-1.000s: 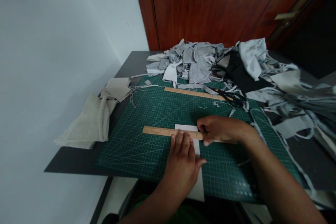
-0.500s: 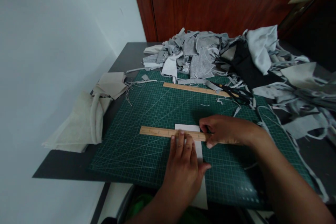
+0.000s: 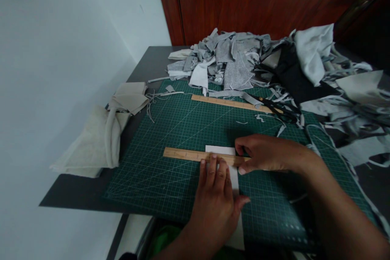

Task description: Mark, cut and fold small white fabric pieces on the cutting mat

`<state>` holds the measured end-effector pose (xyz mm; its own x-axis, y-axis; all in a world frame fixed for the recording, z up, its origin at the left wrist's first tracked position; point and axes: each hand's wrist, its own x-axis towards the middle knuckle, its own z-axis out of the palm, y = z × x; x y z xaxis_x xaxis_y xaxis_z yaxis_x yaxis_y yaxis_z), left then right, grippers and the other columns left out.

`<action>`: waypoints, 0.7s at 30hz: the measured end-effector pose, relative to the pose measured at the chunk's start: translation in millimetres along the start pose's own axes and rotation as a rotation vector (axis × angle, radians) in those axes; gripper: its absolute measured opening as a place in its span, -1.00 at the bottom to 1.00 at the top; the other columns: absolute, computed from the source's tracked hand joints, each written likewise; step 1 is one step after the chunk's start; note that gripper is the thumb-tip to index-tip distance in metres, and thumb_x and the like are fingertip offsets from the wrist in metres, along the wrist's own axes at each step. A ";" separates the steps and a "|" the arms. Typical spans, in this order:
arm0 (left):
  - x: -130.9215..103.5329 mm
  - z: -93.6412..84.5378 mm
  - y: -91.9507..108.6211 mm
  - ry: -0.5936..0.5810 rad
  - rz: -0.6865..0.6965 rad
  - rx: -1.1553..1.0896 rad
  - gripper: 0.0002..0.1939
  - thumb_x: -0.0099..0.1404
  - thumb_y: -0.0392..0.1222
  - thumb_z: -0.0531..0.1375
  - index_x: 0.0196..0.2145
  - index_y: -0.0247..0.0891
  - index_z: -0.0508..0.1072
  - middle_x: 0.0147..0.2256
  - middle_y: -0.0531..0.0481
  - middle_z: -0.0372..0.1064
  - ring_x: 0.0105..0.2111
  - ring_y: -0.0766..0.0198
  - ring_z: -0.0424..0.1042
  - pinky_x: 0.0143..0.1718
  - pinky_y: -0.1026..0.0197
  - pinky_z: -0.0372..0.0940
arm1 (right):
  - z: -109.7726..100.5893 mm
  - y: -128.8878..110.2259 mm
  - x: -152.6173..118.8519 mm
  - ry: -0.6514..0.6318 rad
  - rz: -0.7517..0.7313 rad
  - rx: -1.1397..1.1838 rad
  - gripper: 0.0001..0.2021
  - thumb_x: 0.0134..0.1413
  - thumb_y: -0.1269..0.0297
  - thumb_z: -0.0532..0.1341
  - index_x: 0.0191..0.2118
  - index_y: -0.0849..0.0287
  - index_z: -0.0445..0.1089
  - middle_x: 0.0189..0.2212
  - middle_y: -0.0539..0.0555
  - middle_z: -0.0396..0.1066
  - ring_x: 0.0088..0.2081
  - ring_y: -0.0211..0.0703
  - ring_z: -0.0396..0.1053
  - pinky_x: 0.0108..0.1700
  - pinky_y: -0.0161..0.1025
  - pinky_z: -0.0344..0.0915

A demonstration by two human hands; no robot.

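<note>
- Running along the near side, the front edge of the mat (image 3: 152,187) lies close to the person; the strip (image 3: 219,150) reaches past it at the bottom.
- Bare green grid opens left of the strip and also between the two rulers; at the left, a margin of dark bench (image 3: 73,193) shows up to the wall (image 3: 61,89).
- The ruler (image 3: 183,154) lies crosswise over the strip, near the strip's far end.
- The left hand (image 3: 215,203) lies flat, fingers stretched out with the tips on the ruler, thumb spread out to the right; it covers part of the strip.
- The right hand (image 3: 268,152) has bent fingers beyond the ruler and its thumb on the near side, by the strip's right edge; whether they grip anything cannot be told.
- Beyond lies a second ruler (image 3: 219,101), with scissors (image 3: 278,109) across its right end.
- Scraps (image 3: 237,57) heap along the back before the door (image 3: 243,0), and spill down the right side around a black cloth (image 3: 294,73), crowding that side.
- Cream cloth (image 3: 94,142) sits at the left edge.
</note>
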<state>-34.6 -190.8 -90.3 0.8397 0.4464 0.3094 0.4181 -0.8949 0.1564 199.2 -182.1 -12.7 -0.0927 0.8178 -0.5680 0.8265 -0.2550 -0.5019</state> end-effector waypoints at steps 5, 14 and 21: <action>-1.0 2.2 0.2 -0.004 -0.007 -0.002 -0.26 0.49 0.24 -0.02 0.24 -0.55 0.30 0.30 -0.42 0.22 0.40 -0.31 0.03 0.31 -0.33 0.21 | -0.6 -2.4 -0.4 -0.021 0.034 0.004 -0.79 -0.05 0.26 0.39 -0.29 0.12 0.38 -0.38 -0.05 0.43 -0.37 -0.20 0.32 -0.43 -0.29 0.01; -1.6 4.6 -2.4 -0.035 -0.016 -0.040 -0.23 0.46 0.26 0.03 0.27 -0.55 0.26 0.32 -0.46 0.17 0.42 -0.32 -0.06 0.34 -0.33 0.15 | -2.9 5.8 -1.8 -0.049 0.045 0.020 -0.70 -0.17 0.29 0.43 -0.29 0.11 0.35 -0.38 -0.06 0.40 -0.36 -0.18 0.31 -0.44 -0.30 0.01; 1.6 -1.3 -2.9 -0.058 -0.014 -0.053 -0.25 0.43 0.27 0.08 0.26 -0.47 0.27 0.31 -0.46 0.18 0.39 -0.32 0.04 0.30 -0.36 0.19 | -6.6 12.3 -5.6 -0.045 0.042 0.009 -0.72 -0.13 0.22 0.41 -0.29 0.11 0.35 -0.41 -0.08 0.37 -0.38 -0.19 0.29 -0.45 -0.30 0.00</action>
<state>-35.0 -187.5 -89.0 0.8531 0.4568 0.2521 0.4126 -0.8864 0.2099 213.5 -186.4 -11.4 -0.0831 0.7825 -0.6170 0.8249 -0.2934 -0.4831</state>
